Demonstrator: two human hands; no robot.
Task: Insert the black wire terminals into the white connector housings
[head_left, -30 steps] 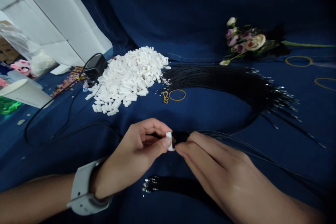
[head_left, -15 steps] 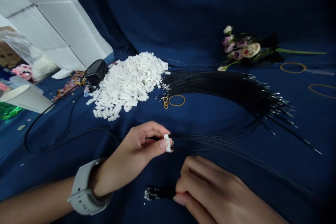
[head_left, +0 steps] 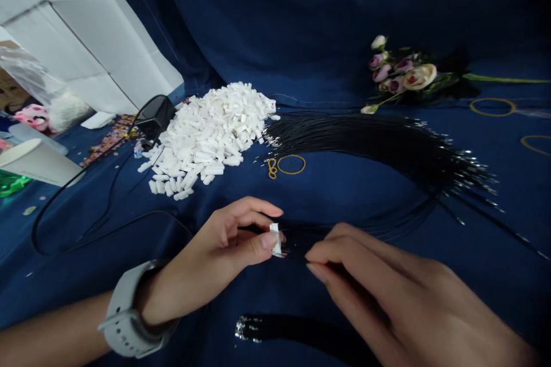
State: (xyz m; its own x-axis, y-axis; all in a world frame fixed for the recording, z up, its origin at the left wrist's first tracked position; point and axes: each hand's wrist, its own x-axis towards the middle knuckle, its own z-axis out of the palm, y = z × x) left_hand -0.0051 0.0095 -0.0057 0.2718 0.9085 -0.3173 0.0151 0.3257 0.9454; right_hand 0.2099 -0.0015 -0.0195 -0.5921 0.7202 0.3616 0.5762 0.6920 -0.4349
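Observation:
My left hand point(head_left: 232, 238), with a grey watch band on the wrist, pinches a small white connector point(head_left: 276, 239) between thumb and fingers. Thin black wires run rightward from beside the connector. Just right of it is my right hand point(head_left: 365, 275), thumb and index fingertips close together by the wires; whether a wire lies between them is too small to tell. Below both hands lies a black wire bundle point(head_left: 293, 328) with silvery tips at its left end. A larger bundle of black wires point(head_left: 357, 135) with metal tips lies behind the hands.
A heap of white connectors point(head_left: 215, 132) lies back left, beside a black box-shaped device point(head_left: 155, 116) with a cable. Two twisted or looped rubber bands point(head_left: 291, 164) lie mid-table. Artificial flowers point(head_left: 404, 75) are back right, and a paper cup point(head_left: 41, 163) leans at far left.
My right hand has moved up and right, away from the lower wire bundle, toward the wires by the connector. My left index finger has lifted off the connector. The view has shifted slightly.

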